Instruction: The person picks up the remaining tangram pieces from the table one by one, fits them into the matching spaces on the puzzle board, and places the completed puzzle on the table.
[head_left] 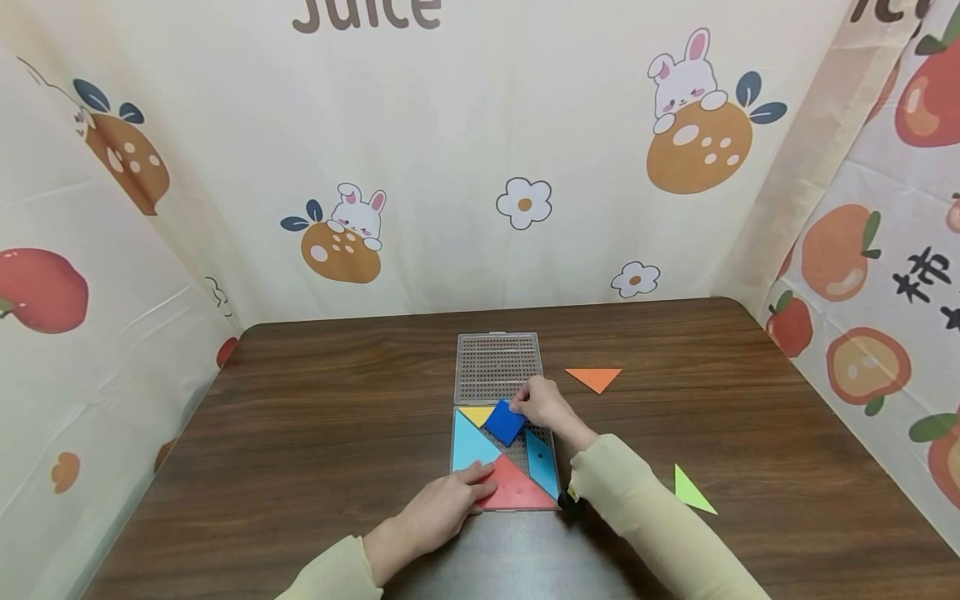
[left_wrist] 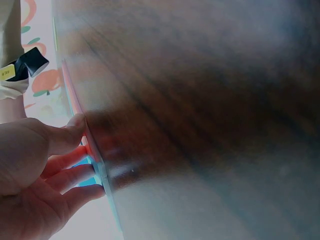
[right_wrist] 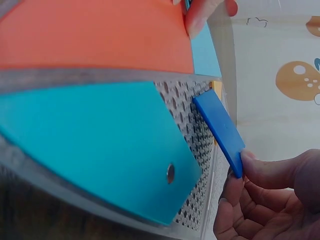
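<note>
While the blue square (head_left: 506, 422) is pinched at one corner between the thumb and fingers of the right hand (head_left: 544, 402), the left hand (head_left: 448, 505) is laid at the near left corner of the tray (head_left: 517, 453), its fingers extended and slightly spread. The red triangle (head_left: 522, 490) is touched by the left fingertips, and the near rim is met by the thumb. The square is held tilted over the upper part of the tray; whether its lower edge is rested on the perforated floor cannot be told.

Along the tray's left side the light blue triangle (head_left: 472, 446) is set, and the near side is taken up by the red one. A small yellow triangle (head_left: 473, 413) is seen in the far left corner, partly covered by the square. At the right side a blue parallelogram (head_left: 541, 463) is placed, marked with a small round spot. Beyond the tray, its gridded lid (head_left: 498, 367) is laid open flat.

Farther right on the brown table (head_left: 322, 417), an orange triangle (head_left: 596, 379) is seen near the lid and a green triangle (head_left: 692, 491) beyond the right forearm. The table is enclosed by a pale curtain (head_left: 450, 133) printed with rabbits, fruit and flowers.
</note>
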